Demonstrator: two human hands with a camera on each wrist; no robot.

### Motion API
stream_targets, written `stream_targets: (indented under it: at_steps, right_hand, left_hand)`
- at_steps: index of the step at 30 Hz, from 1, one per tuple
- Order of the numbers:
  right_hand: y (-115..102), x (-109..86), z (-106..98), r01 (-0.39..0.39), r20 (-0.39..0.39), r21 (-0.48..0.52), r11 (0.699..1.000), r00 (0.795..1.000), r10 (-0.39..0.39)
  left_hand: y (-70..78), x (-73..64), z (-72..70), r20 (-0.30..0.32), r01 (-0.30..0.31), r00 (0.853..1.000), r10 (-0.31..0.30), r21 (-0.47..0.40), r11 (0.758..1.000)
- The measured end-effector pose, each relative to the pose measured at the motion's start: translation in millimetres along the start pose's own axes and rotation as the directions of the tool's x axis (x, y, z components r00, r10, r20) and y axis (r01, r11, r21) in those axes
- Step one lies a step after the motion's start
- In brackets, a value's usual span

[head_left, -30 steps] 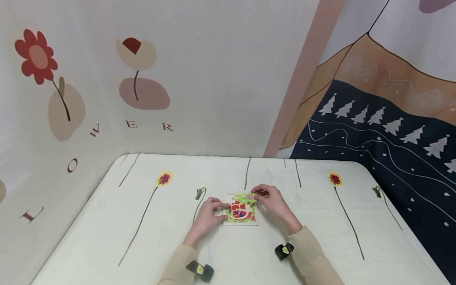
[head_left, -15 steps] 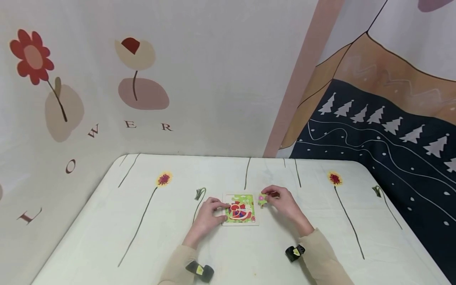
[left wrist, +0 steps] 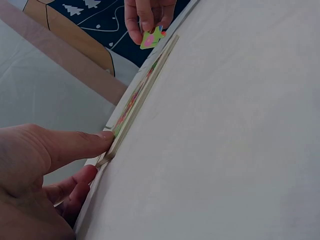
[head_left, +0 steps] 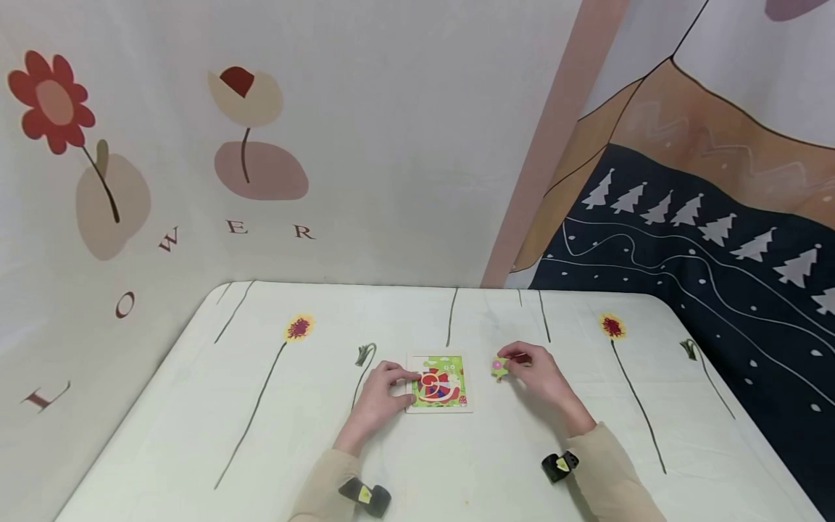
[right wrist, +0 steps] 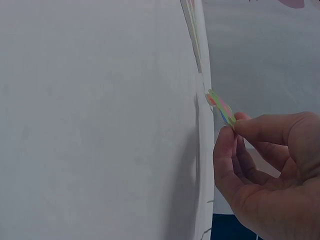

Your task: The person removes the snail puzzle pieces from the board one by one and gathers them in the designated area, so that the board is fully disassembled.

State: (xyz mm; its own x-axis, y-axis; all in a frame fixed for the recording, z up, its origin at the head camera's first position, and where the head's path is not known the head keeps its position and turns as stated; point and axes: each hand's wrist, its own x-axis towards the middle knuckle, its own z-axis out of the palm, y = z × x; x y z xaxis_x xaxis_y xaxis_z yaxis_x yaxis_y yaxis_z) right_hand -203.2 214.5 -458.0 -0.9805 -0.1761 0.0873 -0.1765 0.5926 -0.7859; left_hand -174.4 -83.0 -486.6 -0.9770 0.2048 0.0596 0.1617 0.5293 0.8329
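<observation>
A square jigsaw puzzle [head_left: 438, 384] with a red, white and blue snail-like picture on green lies in a pale tray on the table. At its left side, my left hand [head_left: 381, 397] rests with the index finger and thumb extended onto the border; the left wrist view shows the thumb [left wrist: 95, 143] pressing on the tray's corner. To the right of the tray, my right hand [head_left: 538, 373] pinches a green puzzle piece [head_left: 499, 367] with a pink flower between thumb and fingertips. The right wrist view shows this piece nearly edge-on, with red and blue on it.
The table [head_left: 450, 464] has a white cloth printed with flowers and stems. Patterned fabric walls stand behind it and at both sides. A black wrist camera [head_left: 365, 496] sits on the left sleeve and another camera [head_left: 559, 466] on the right.
My right hand has moved right, carrying the flower piece from the puzzle's upper right corner out past the tray. My left hand has stayed at the tray's left side.
</observation>
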Motion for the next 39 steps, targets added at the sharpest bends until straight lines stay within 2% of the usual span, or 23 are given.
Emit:
stream_targets:
  at_steps: [5, 12, 15, 17, 21, 25, 32, 39]
  right_hand:
    - [3.3, 0.2, -5.4, -0.006, 0.005, -0.021, 1.0, 1.0, 0.006]
    - [5.9, 0.3, -12.0, 0.036, 0.015, -0.042, 0.998, 0.999, -0.036]
    - [7.9, 1.3, -15.1, 0.026, 0.013, -0.048, 0.998, 1.0, -0.026]
    - [10.0, 2.5, -17.0, 0.013, 0.016, -0.054, 0.998, 1.0, -0.013]
    - [14.1, 5.9, -19.4, -0.008, 0.024, -0.062, 0.998, 1.0, 0.009]
    - [17.7, 7.4, -20.9, -0.016, 0.029, -0.054, 0.998, 0.999, 0.017]
    - [17.9, 6.3, -24.7, 0.057, 0.03, -0.024, 0.998, 0.998, -0.056]
    - [19.0, 11.4, -22.4, -0.034, 0.037, -0.046, 0.998, 0.999, 0.036]
  left_hand:
    - [0.2, 0.0, -0.6, -0.001, -0.01, 1.0, 0.01, -0.001, 1.0]
    - [0.1, -2.5, -2.2, -0.022, -0.102, 0.995, 0.102, 0.002, 0.995]
    - [0.1, -2.1, -1.8, -0.019, -0.085, 0.996, 0.085, 0.005, 0.996]
    - [0.3, -1.2, -1.5, -0.01, -0.048, 0.999, 0.047, -0.005, 0.999]
    - [1.1, -0.5, -1.4, -0.002, -0.014, 1.0, 0.014, 0.002, 1.0]
    - [2.2, -1.3, -1.5, 0.001, -0.014, 1.0, 0.014, 0.006, 1.0]
    - [1.9, -1.2, -1.5, 0.0, -0.01, 1.0, 0.01, 0.005, 1.0]
    - [1.5, -1.1, -0.9, 0.005, -0.012, 1.0, 0.012, 0.003, 1.0]
